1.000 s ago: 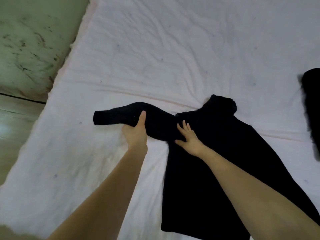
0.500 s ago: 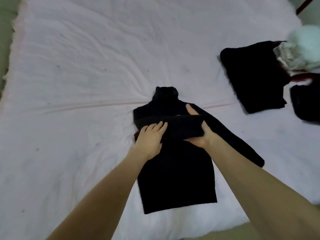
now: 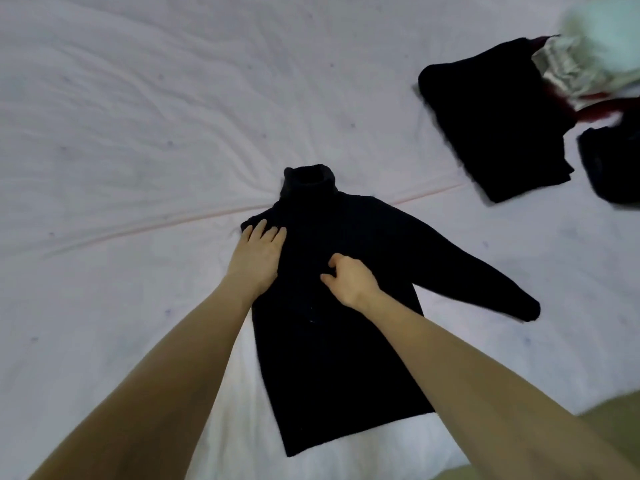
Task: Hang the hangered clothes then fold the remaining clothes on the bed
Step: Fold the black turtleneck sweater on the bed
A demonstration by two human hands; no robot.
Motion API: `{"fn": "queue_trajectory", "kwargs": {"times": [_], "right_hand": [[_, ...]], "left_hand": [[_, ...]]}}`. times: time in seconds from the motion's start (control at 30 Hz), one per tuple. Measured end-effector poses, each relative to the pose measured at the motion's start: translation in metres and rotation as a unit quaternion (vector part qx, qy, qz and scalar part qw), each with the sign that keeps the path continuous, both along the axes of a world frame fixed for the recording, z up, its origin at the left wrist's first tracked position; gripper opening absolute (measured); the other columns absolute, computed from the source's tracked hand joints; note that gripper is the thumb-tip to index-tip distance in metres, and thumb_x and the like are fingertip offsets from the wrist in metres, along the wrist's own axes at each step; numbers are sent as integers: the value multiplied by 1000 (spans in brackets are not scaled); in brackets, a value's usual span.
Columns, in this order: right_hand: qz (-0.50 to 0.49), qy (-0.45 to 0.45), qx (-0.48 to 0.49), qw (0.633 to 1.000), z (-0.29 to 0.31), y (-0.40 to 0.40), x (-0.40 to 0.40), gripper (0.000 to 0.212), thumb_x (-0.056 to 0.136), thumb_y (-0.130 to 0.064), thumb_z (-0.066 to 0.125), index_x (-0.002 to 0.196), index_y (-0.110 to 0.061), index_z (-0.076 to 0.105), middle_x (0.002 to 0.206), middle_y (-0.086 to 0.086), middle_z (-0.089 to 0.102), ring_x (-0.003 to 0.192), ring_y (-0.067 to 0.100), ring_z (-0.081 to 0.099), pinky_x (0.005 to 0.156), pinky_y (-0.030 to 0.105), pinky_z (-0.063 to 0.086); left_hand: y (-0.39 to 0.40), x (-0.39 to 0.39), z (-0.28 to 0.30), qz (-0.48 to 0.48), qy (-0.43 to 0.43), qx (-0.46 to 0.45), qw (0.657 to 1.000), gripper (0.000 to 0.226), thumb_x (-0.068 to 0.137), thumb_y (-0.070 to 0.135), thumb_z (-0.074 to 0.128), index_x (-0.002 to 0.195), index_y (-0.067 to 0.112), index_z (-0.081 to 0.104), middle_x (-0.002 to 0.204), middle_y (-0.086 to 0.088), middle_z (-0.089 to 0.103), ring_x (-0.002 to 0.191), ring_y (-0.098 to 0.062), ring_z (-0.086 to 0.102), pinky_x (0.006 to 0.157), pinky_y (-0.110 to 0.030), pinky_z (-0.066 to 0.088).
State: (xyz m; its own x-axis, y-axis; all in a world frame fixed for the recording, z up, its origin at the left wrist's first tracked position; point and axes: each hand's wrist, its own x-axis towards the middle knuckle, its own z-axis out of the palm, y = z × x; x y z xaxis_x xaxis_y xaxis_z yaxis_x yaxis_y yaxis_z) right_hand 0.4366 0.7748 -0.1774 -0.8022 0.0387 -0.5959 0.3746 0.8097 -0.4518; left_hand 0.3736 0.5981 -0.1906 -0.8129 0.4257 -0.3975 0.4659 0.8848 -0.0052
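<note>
From the head camera, a black turtleneck sweater [image 3: 332, 306] lies flat on the white bed sheet [image 3: 138, 133], collar pointing away from the person and hem toward them. Its right sleeve stretches out straight over the sheet toward the lower right; the left sleeve does not show as a separate shape against the dark body.

The left hand [image 3: 258, 256] lies palm down on the sweater's left shoulder, fingers straight and close together, pointing toward the collar, flat on the fabric and gripping nothing. Its forearm runs up from the lower left corner.

The right hand [image 3: 349, 277] sits on the chest of the sweater, just beside the left hand. Its fingers are curled in, thumb toward the left, knuckles up; whether they pinch a fold of the black cloth cannot be told against the dark fabric. Its forearm comes in from the lower right.

Well apart, at the upper right, a folded black garment [image 3: 495, 123] lies on the sheet. Beside it sits a blurred heap of pale and dark red clothes [image 3: 585, 64], with another dark piece [image 3: 613, 164] at the right edge.
</note>
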Motion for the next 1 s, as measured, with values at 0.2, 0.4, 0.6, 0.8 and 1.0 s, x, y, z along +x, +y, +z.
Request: {"fn": "queue_trajectory", "kwargs": {"times": [0.2,0.4,0.6,0.8,1.0], "right_hand": [[14,100,19,995,-24,-22,-11,19,98,-21,50,113,-10,56,108,5,56,87,19,59,75,37,53],[53,199,48,977,-39,-31,-35,10,99,-25,47,99,-15,51,83,-2,59,67,13,58,61,37,54],[62,196,70,976,-38,-26,-37,16,101,-32,43,97,-18,51,74,-8,57,59,7,55,55,31,51],[69,197,101,973,-32,-19,-33,27,101,-42,39,96,-20,53,59,-9,52,47,7,52,44,27,43],[147,212,159,953,-33,-9,-36,24,101,-37,41,99,-17,53,67,-10,50,52,9,50,46,26,37]], "left_hand": [[-18,-20,-15,29,72,10,997,34,102,30,35,116,7,55,119,-11,52,113,-30,46,109,-39,24],[-49,-23,-27,132,115,134,975,41,98,42,39,117,9,54,118,-10,58,117,-31,49,105,-43,36],[-70,31,-25,-99,38,212,971,80,81,56,59,144,10,42,152,-10,36,142,-25,32,117,-43,26],[-43,33,-32,-42,44,120,991,83,80,6,66,151,7,24,157,-9,25,147,-25,20,120,-42,17],[-40,37,-48,-85,61,34,994,75,96,14,45,151,5,-6,161,-14,-2,148,-33,-4,120,-51,3]]}}
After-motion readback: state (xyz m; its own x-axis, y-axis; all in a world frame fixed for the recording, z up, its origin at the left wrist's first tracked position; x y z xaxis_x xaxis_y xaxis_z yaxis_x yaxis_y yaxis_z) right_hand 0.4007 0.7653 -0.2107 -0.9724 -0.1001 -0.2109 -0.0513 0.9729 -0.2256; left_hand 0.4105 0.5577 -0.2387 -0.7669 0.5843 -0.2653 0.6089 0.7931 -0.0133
